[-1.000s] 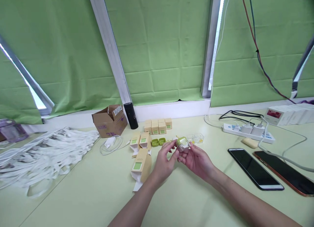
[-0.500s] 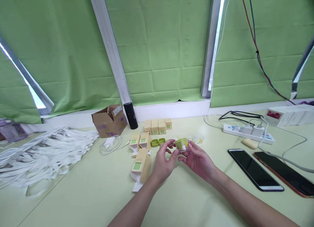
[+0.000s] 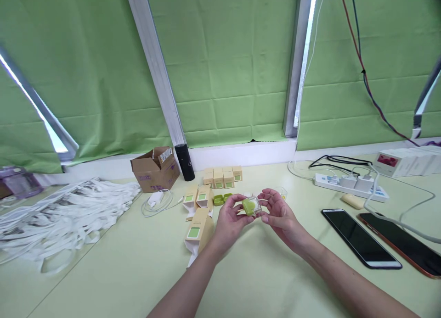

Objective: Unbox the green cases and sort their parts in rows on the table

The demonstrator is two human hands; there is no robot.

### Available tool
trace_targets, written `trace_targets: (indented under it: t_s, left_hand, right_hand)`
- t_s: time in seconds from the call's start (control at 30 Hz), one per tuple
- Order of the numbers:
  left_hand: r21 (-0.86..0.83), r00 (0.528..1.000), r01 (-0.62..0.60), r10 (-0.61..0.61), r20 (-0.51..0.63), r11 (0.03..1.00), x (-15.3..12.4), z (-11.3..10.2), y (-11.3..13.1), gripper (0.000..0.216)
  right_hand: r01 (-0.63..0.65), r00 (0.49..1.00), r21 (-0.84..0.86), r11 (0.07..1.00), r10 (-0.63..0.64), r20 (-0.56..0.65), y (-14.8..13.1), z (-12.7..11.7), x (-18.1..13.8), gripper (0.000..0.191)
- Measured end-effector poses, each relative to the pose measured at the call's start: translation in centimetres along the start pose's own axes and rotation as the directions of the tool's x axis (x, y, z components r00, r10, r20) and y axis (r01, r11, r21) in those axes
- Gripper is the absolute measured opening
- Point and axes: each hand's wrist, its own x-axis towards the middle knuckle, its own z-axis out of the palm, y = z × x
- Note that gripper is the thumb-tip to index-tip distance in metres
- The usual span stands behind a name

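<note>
Case [image 3: 251,206]: green on one side and clear on the other, held up above the tabletop [image 3: 138,276] between the two hands, tilted, its green side toward the left.
Left hand [image 3: 230,219]: grip clamped on the green side of the case, fingers behind and thumb in front.
Right hand [image 3: 284,222]: grip parted, thumb below and fingers above, at the clear end of the case; from where I stand I cannot tell whether a fingertip touches it.
Clear cup [image 3: 283,192]: just beyond the right hand, partly hidden by it.
Green cups [image 3: 218,200]: two, side by side, just beyond the left hand, the farther right one partly covered by its fingers.
Open cartons [image 3: 200,228]: three, left of the left hand, the nearest close to that forearm, flaps spread.
Small cartons [image 3: 218,178]: a cluster behind the green cups.
Back left: a brown box [image 3: 153,175] with its top open, a black bottle [image 3: 185,163] upright beside it, and a white charger [image 3: 156,198] with coiled cable in front.
Far left: a heap of white straps [image 3: 65,221].
Right side: two phones [image 3: 361,240] lying nearly parallel, a power strip [image 3: 349,186] behind them.
</note>
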Motion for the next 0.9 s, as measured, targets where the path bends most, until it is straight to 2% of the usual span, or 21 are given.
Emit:
trace_targets:
  t_s: [0.1, 0.2, 0.27, 0.33, 0.43, 0.5, 0.57, 0.67, 0.73, 0.8, 0.9]
  left_hand:
    - [0.054, 0.997, -0.056, 0.059, -0.05, 0.997, -0.1, 0.1, 0.2, 0.05]
    - [0.224, 0.984, -0.133, 0.155, -0.087, 0.966, -0.5, 0.0, 0.3, 0.044]
    - [0.388, 0.968, -0.197, 0.242, -0.069, 0.9, -0.8, -0.2, 0.3, 0.042]
    - [0.548, 0.945, -0.278, 0.328, 0.006, 0.789, -1.2, -0.4, 0.1, 0.041]
    - [0.678, 0.897, -0.393, 0.421, 0.136, 0.621, -1.4, -0.7, -0.4, 0.043]
    - [0.702, 0.878, -0.425, 0.449, 0.167, 0.571, -1.4, -0.7, -0.7, 0.045]
    - [0.712, 0.878, -0.422, 0.45, 0.165, 0.561, -1.4, -0.6, -0.8, 0.047]
    - [0.72, 0.889, -0.403, 0.427, 0.162, 0.566, -1.4, -0.5, -0.5, 0.043]
    - [0.718, 0.902, -0.384, 0.402, 0.157, 0.581, -1.4, -0.4, -0.2, 0.039]
    - [0.703, 0.922, -0.345, 0.365, 0.129, 0.622, -1.4, -0.4, 0.0, 0.038]
    - [0.629, 0.959, -0.251, 0.278, 0.058, 0.735, -1.0, -0.3, 0.0, 0.035]
  right_hand:
    - [0.07, 0.998, -0.099, 0.993, -0.069, 0.011, 0.2, -0.6, 0.2, 0.064]
    - [0.173, 0.985, -0.348, 0.922, -0.161, 0.062, 0.8, -0.9, -0.1, 0.062]
    - [0.237, 0.971, -0.548, 0.802, -0.211, 0.112, 1.1, -0.8, -0.5, 0.064]
    - [0.298, 0.951, -0.714, 0.633, -0.259, 0.167, 1.4, -0.6, -0.9, 0.066]
    - [0.369, 0.913, -0.85, 0.376, -0.317, 0.257, 1.8, -0.5, -1.2, 0.063]
    - [0.39, 0.899, -0.88, 0.271, -0.32, 0.3, 2.1, -0.6, -1.1, 0.059]
    - [0.397, 0.892, -0.891, 0.221, -0.323, 0.317, 2.5, -0.7, -1.0, 0.056]
    - [0.389, 0.89, -0.898, 0.206, -0.335, 0.308, 2.8, -0.8, -0.9, 0.054]
    - [0.374, 0.899, -0.894, 0.247, -0.332, 0.285, 2.9, -0.7, -1.0, 0.052]
    - [0.332, 0.926, -0.872, 0.36, -0.3, 0.229, 2.9, -0.5, -1.1, 0.046]
    - [0.203, 0.978, -0.756, 0.623, -0.161, 0.13, 3.3, -0.3, -1.0, 0.034]
